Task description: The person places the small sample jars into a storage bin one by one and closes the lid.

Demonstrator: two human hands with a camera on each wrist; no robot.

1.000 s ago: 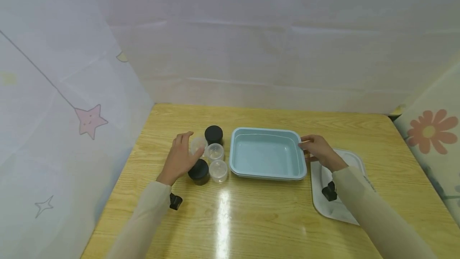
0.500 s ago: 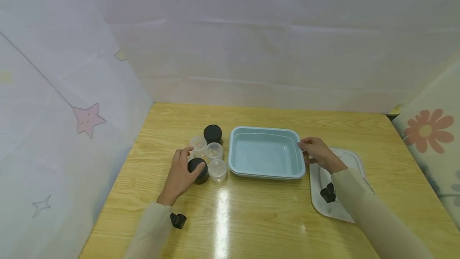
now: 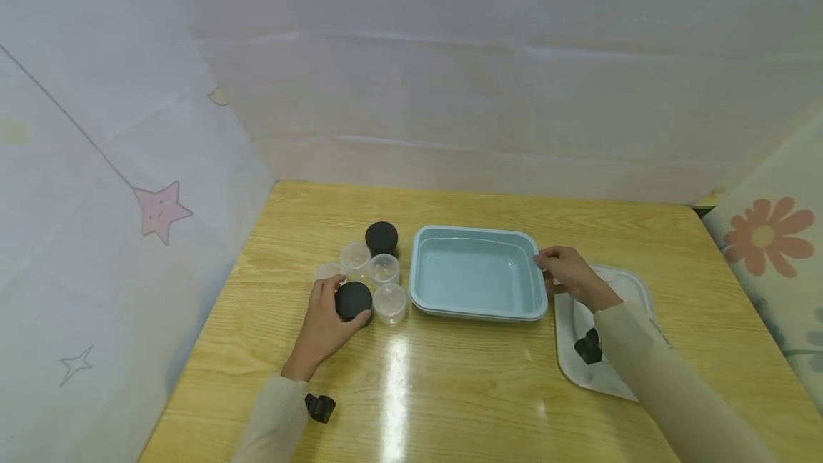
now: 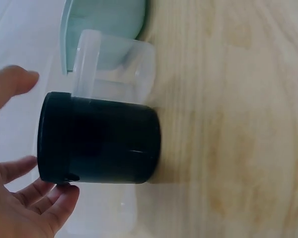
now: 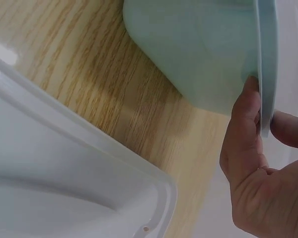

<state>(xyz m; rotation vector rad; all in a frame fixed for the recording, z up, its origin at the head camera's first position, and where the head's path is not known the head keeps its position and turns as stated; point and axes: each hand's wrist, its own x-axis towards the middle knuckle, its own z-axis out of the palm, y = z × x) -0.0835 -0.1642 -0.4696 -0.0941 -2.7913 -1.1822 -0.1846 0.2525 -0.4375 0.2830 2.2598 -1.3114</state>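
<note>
My left hand (image 3: 324, 324) spreads around the near black lidded jar (image 3: 353, 300), thumb on one side and fingers on the other. The left wrist view shows fingertips right at the lid of the black jar (image 4: 99, 139), while the thumb (image 4: 20, 82) stands apart from it. The jar is upright on the table. At the right, my right hand (image 3: 572, 274) pinches the rim of a light blue tray (image 3: 476, 277); a second rim shows just beneath. In the right wrist view, the thumb and fingers lie on opposite sides of the rim (image 5: 267, 64).
Several clear plastic cups (image 3: 389, 302) cluster between the jar and the tray and behind my left hand. Behind them stands another black lidded jar (image 3: 382, 238). Under my right forearm lies a white tray (image 3: 572, 363). Fabric screens surround the wooden table (image 3: 463, 391).
My left hand has come down and toward me, from over the clear cups to around the near black jar. A clear cup behind it shows now. The right hand keeps its place.
</note>
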